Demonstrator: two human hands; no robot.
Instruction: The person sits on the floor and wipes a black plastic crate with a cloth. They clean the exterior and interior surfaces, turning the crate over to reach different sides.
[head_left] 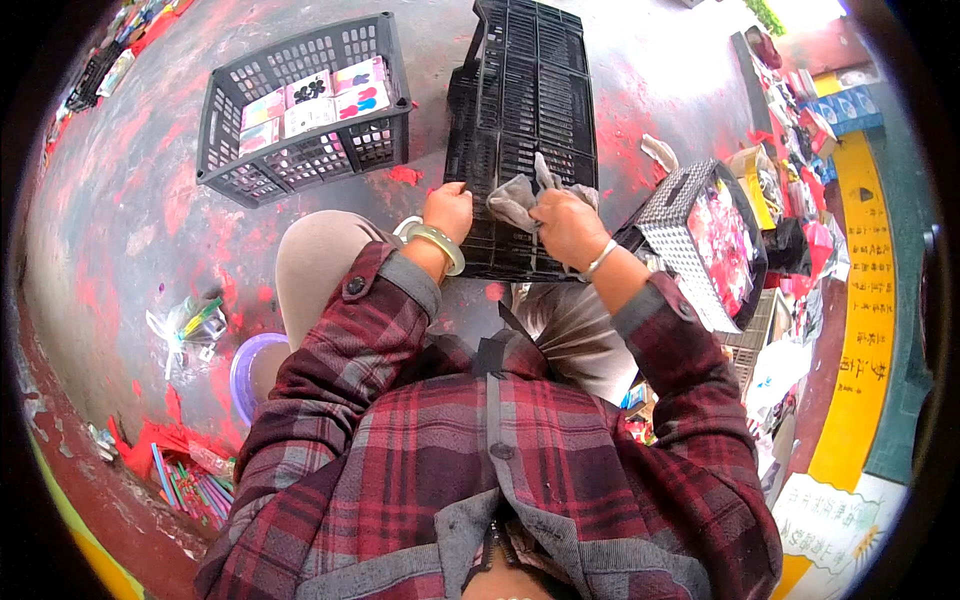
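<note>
A black plastic crate (pixel 540 90) with slatted, grid-like sides lies in front of me, its near end close to my knees. At its left edge my left hand (pixel 450 212) is closed, gripping the rim near the close corner. My right hand (pixel 570 230) is closed around a crumpled grey cloth (pixel 513 203), which it presses against the crate's near part. Folds of the cloth stick out on both sides of the fingers. My right fingertips are partly hidden by the hand and the cloth.
A grey plastic basket (pixel 207 172) holding several small packs (pixel 310 115) stands to the left. At my right is a black-and-white patterned box (pixel 668 225) with pink-red contents. A purple-rimmed basin (pixel 240 385) sits by my left knee. Mixed goods (pixel 800 200) line the right wall.
</note>
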